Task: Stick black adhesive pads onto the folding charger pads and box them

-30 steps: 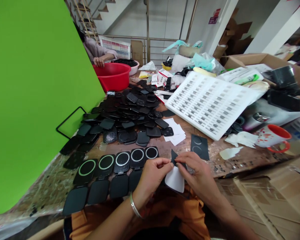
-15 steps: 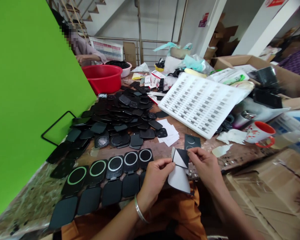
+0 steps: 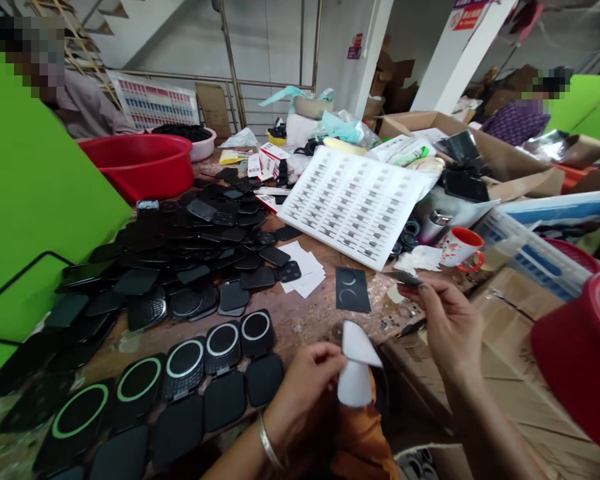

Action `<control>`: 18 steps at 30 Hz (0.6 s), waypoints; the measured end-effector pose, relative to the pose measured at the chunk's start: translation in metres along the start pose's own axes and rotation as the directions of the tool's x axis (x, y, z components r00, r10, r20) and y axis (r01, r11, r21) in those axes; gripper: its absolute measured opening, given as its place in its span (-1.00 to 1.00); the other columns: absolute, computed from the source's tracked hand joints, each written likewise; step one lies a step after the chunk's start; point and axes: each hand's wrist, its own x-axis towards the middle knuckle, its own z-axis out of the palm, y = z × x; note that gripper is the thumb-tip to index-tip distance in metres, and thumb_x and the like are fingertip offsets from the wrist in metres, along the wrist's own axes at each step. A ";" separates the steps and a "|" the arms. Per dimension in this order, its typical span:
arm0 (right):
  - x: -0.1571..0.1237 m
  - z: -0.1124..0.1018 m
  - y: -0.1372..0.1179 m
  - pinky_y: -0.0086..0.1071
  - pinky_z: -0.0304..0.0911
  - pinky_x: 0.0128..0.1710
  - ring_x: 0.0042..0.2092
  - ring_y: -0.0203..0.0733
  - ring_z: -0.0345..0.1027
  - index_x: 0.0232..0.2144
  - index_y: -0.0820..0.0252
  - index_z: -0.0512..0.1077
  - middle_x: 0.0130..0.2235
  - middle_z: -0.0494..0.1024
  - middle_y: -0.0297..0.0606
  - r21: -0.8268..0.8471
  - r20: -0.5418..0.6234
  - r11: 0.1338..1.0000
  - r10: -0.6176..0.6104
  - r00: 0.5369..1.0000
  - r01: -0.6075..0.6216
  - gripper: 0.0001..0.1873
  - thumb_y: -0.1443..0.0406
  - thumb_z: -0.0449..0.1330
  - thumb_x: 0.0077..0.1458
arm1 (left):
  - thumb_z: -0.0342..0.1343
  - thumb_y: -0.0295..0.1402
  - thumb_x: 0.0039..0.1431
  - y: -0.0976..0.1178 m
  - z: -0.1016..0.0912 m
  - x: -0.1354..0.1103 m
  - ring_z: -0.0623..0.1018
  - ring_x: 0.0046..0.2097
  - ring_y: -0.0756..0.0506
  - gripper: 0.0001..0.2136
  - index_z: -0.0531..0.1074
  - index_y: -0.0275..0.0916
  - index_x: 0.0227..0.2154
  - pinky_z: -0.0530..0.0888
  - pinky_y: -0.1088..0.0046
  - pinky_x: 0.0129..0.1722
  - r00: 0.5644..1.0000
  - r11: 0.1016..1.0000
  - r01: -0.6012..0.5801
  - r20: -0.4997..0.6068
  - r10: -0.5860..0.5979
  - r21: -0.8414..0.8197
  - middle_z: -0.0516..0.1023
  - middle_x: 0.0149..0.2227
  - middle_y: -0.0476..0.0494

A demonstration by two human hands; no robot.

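Low in front of me, my left hand [image 3: 310, 377] pinches a curled white backing sheet [image 3: 355, 387]. My right hand [image 3: 450, 323] is raised to the right, with thumb and fingers closed on a thin dark sheet [image 3: 404, 277], seen nearly edge-on. Between the hands and farther back, a flat black sheet [image 3: 353, 299] with curved cut marks lies on the table. To the left stands a row of opened black folding pads [image 3: 184, 363]; their upper halves carry pale rings, some greenish and some white.
A heap of black pads [image 3: 190, 233] covers the table's left side beside a green partition [image 3: 25, 200]. Behind are a red basin [image 3: 145, 167] and a white tray of small parts [image 3: 350, 207]. An orange-rimmed mug [image 3: 457, 250] and a red container [image 3: 580, 360] are to the right. Two people are farther off.
My right hand has moved away from the left, carrying the thin dark sheet; the white backing sheet remains in my left hand. The view has turned to the right.
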 end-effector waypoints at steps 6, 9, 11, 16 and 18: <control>0.000 -0.013 -0.020 -0.23 0.36 -0.04 -0.13 -0.16 0.44 -0.27 0.18 0.49 -0.18 0.53 -0.20 -0.091 0.245 0.996 0.007 0.969 0.016 -0.84 0.24 0.17 0.15 | 0.46 -0.19 -0.39 -0.003 0.057 -0.010 0.52 -0.19 -0.14 -0.13 0.32 -0.20 0.11 0.43 0.36 -0.21 0.834 0.980 0.173 0.515 -0.201 0.103 0.49 -0.07 -0.28; -0.007 -0.026 -0.034 -0.23 0.32 -0.01 -0.06 -0.14 0.39 -0.28 0.15 0.49 -0.13 0.50 -0.17 -0.257 0.402 0.918 -0.182 0.897 0.302 -0.88 0.34 0.14 0.15 | 0.23 0.04 -0.05 0.028 0.060 -0.005 0.46 -0.01 -0.17 -0.44 0.46 -0.27 -0.08 0.38 0.33 -0.02 0.909 0.974 0.108 0.417 -0.016 -0.198 0.47 -0.01 -0.31; -0.021 -0.030 -0.038 -0.25 0.32 -0.02 -0.05 -0.15 0.39 -0.23 0.13 0.49 -0.10 0.50 -0.15 -0.283 0.577 0.842 -0.233 0.783 0.459 -0.81 0.40 0.11 0.15 | 0.21 -0.02 0.01 0.044 0.055 -0.001 0.47 -0.04 -0.15 -0.60 0.50 -0.26 -0.23 0.40 0.38 -0.05 0.956 0.940 0.085 0.293 0.016 -0.329 0.50 -0.07 -0.25; -0.039 -0.049 -0.043 -0.15 0.25 0.09 0.12 -0.08 0.27 0.06 0.02 0.38 0.10 0.39 -0.16 -0.286 0.815 0.767 -0.120 0.566 0.574 -0.56 0.37 0.19 0.10 | 0.34 -0.30 -0.13 0.045 0.037 -0.004 0.49 -0.27 -0.07 -0.80 0.51 -0.26 -0.44 0.44 0.47 -0.22 0.986 0.944 0.089 0.162 -0.039 -0.318 0.54 -0.33 -0.10; -0.025 -0.078 -0.048 -0.10 0.30 0.04 0.11 -0.01 0.29 0.18 -0.01 0.24 0.13 0.37 -0.09 -0.392 0.642 0.799 -0.117 0.757 0.456 -0.34 0.17 0.29 0.03 | 0.32 -0.29 -0.11 0.043 0.029 -0.011 0.50 -0.18 -0.11 -0.79 0.53 -0.23 -0.38 0.46 0.43 -0.15 0.986 0.956 0.098 0.154 -0.056 -0.278 0.55 -0.27 -0.11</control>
